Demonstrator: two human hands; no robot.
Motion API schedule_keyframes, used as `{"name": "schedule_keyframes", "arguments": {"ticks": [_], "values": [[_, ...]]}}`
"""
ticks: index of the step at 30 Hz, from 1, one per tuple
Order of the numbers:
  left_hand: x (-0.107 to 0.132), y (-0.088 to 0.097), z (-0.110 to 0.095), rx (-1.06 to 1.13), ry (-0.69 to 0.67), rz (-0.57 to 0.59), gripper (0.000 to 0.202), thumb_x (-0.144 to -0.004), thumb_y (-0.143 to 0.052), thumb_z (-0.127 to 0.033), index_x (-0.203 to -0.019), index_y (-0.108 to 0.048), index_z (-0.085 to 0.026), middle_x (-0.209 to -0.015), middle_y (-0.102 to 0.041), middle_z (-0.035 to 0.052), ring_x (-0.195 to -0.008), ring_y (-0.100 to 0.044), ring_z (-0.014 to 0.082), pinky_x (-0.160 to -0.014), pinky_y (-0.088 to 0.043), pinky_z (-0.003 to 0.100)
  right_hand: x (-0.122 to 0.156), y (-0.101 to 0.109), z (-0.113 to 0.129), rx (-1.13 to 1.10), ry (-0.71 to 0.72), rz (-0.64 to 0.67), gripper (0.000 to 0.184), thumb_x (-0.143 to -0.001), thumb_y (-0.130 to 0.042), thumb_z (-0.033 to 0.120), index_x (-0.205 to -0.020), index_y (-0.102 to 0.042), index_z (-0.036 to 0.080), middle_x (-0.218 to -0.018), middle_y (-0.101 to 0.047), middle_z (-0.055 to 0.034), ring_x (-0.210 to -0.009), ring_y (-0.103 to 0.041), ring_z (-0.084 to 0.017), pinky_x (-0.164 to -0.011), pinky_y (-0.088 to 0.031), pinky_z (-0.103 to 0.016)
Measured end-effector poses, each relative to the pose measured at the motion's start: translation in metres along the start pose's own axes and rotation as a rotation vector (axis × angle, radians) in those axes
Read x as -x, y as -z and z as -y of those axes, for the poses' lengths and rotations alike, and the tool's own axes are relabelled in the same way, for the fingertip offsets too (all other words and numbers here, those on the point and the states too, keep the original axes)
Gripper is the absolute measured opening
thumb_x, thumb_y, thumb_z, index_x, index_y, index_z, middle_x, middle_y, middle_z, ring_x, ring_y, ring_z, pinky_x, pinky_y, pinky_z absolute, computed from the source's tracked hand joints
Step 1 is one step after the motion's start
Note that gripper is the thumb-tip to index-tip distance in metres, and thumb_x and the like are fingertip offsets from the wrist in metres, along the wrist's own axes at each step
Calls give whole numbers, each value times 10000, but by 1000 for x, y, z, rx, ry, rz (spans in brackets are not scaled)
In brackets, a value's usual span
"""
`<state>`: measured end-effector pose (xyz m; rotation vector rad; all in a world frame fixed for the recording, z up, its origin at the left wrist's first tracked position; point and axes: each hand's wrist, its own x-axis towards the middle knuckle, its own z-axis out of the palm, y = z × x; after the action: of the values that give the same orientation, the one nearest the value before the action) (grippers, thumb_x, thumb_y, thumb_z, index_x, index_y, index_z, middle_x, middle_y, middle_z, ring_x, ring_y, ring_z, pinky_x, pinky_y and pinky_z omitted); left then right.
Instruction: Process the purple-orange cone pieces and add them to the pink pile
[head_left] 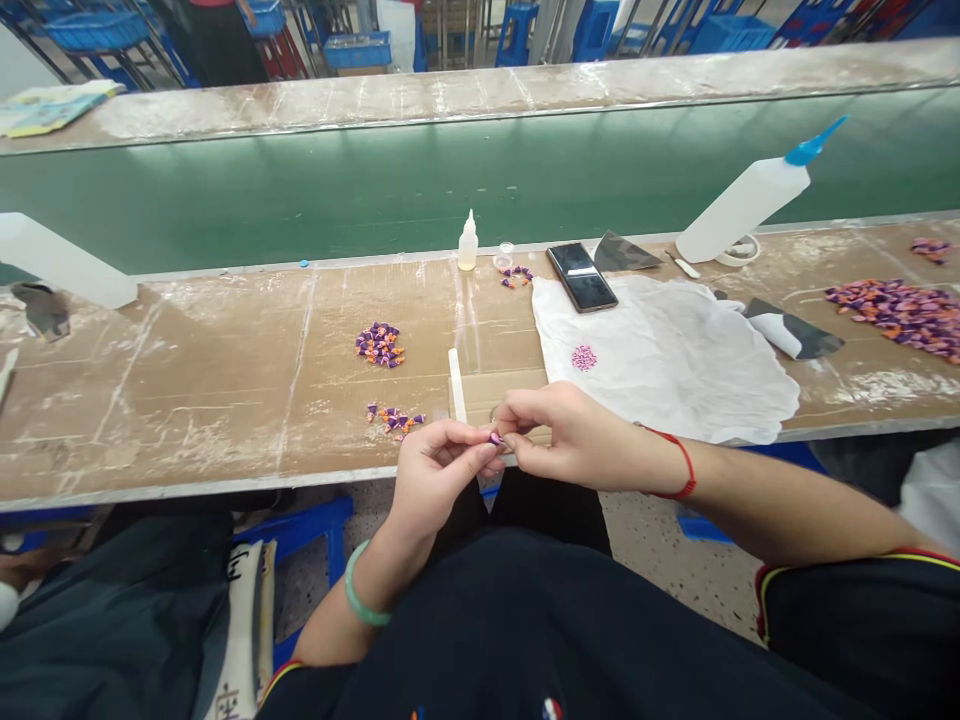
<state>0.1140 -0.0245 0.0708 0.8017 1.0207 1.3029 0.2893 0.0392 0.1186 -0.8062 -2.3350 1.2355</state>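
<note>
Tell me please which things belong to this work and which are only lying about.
Probably for the work:
small purple piece, in the left hand
purple-and-orange pieces
pink bits on the white cloth
small bottle

Probably just lying about:
phone
blue bit

One camera is worn on the head and looks forward and down. The dark shirt (517, 620) is very close, at the bottom. The left hand (435, 475) and right hand (574, 440) are near, just below the middle. Blue stools (517, 35) show far off, up top.
</note>
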Motion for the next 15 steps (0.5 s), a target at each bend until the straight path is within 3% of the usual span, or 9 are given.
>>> {"name": "schedule_keyframes", "arguments": {"ticks": [8, 11, 15], "values": [[-4, 7, 11, -67, 85, 6, 420, -626, -870, -494, -737, -649, -154, -676, -734, 44, -580, -708, 169, -588, -609, 284, -3, -11, -10, 84, 3, -35, 111, -861, -470, 225, -774, -530, 190, -675, -649, -6, -571, -577, -123, -544, -414, -229], [-11, 28, 9, -229, 110, 16, 363, -671, -840, -440, -788, -659, -148, -711, -735, 55, -614, -704, 166, -597, -581, 268, 0, -11, -21, 114, -52, -27, 122, -893, -469, 252, -845, -563, 191, -793, -712, -41, -688, -668, -170, -614, -479, -263], [-26, 76, -4, -648, 37, -67, 214, -755, -747, -351, -778, -676, -150, -688, -714, 53, -634, -678, 165, -616, -531, 263, 8, -1, -38, 91, -112, -116, 171, -939, -477, 325, -906, -593, 204, -947, -744, -65, -853, -715, -213, -696, -534, -298]]}}
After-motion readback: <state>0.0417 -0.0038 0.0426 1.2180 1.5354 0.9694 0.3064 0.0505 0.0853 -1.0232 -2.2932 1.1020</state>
